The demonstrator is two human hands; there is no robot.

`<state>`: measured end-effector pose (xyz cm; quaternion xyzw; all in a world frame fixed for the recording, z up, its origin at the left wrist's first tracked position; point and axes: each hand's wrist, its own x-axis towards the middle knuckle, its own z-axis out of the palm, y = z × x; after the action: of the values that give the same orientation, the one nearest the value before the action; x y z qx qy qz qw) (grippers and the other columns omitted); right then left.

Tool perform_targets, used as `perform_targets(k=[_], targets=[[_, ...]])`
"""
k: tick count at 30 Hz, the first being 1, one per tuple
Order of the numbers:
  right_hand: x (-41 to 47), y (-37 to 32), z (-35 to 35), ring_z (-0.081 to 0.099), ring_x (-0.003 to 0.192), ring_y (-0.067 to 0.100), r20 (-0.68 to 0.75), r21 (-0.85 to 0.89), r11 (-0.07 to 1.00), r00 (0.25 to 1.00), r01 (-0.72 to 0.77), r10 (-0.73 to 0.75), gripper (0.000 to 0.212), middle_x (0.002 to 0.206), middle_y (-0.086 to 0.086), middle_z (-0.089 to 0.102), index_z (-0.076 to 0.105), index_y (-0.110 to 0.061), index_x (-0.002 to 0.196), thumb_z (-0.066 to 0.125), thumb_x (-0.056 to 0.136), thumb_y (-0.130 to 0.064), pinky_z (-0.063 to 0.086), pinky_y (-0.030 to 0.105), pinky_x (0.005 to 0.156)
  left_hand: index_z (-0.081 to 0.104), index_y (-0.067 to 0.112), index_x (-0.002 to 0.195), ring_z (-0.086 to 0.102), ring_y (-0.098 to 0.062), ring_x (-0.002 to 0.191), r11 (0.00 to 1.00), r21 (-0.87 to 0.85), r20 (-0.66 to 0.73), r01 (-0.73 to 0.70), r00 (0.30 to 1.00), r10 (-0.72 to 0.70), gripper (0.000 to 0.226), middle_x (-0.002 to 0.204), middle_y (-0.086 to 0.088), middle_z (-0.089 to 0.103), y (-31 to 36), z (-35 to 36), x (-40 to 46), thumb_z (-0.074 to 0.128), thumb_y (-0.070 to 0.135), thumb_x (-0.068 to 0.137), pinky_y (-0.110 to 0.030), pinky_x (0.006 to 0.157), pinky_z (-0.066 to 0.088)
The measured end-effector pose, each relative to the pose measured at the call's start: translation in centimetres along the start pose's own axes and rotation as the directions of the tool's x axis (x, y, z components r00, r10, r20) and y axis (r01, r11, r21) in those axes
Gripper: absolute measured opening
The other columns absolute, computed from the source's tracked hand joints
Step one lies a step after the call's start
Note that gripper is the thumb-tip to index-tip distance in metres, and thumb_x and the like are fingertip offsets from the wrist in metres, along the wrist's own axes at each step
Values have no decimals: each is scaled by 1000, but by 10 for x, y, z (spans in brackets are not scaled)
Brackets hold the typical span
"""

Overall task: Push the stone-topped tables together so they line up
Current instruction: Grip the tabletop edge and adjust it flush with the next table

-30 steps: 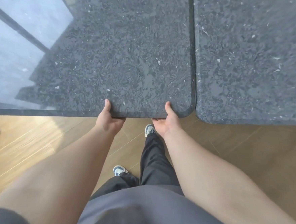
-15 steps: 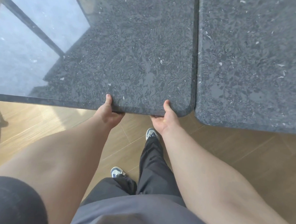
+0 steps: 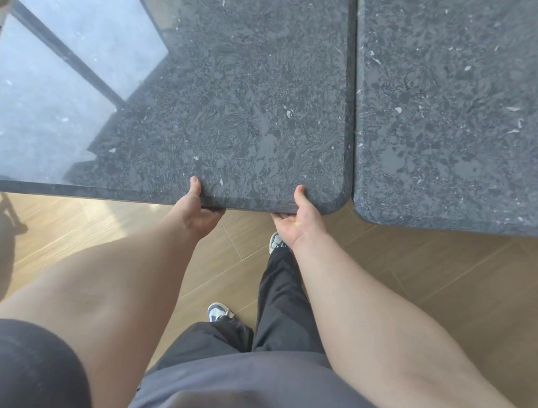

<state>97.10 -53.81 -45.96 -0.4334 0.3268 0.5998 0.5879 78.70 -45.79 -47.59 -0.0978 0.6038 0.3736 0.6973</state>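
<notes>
Head view: a person's left hand [image 3: 197, 213] and right hand [image 3: 295, 220] clasp the near edge of the left stone worktop [image 3: 236, 106], thumbs lying on top and fingers curled out of sight beneath. It sits just beside the right stone worktop [image 3: 459, 105], a thin dark seam between them, the right slab's front edge slightly nearer the camera. A hard shove could knock the rounded corners together and chip them, or skew the worktop on the wooden floor [image 3: 431, 279]; the fingers underneath risk pinching.
</notes>
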Motion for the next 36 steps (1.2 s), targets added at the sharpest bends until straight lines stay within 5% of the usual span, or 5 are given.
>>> perform_targets(k=[5, 11, 22, 28, 36], targets=[[0, 3, -3, 58, 123, 33, -12, 5, 1000, 1000, -7, 7, 31, 122, 19, 62, 56, -6, 117, 67, 95, -25, 45, 48, 108, 59, 9, 113, 67, -33, 101, 1000, -7, 5, 9, 1000, -9, 35, 112, -15, 68, -1, -1, -3, 64, 38, 95, -50, 98, 52], [1, 5, -1, 64, 104, 30, -35, 0, 1000, 999, 17, -17, 32, 115, 18, 64, 55, -8, 117, 67, 94, -28, 47, 47, 107, 60, 9, 113, 67, -31, 105, 999, -41, 33, 25, 999, -23, 33, 114, -14, 68, 0, 0, -5, 60, 38, 98, -48, 102, 50], [-12, 13, 9, 59, 122, 32, -70, 2, 997, 995, 77, -77, 23, 125, 18, 61, 57, -9, 106, 66, 95, -27, 45, 47, 109, 60, 7, 122, 66, -34, 112, 995, -48, 86, 91, 993, -87, 35, 125, -17, 67, 6, -7, -14, 63, 32, 97, -51, 102, 50], [-27, 36, 16, 45, 138, 30, -146, -96, 984, 976, 151, -164, 47, 148, 16, 45, 39, -7, 146, 51, 103, -19, 33, 44, 118, 21, 0, 154, 35, -41, 143, 976, 88, 130, 201, 969, -212, 63, 154, -26, 34, 38, -34, -39, 50, 17, 102, -53, 117, 32], [-96, 94, 42, 52, 131, 25, -90, -304, 902, 933, 306, -347, 46, 150, 12, 46, 35, -4, 150, 32, 105, -8, 46, 38, 104, 50, 4, 136, 63, -29, 115, 894, 442, 223, -70, 974, -33, 36, 132, -12, 62, 146, -104, -99, 42, 14, 102, -43, 84, 54]])
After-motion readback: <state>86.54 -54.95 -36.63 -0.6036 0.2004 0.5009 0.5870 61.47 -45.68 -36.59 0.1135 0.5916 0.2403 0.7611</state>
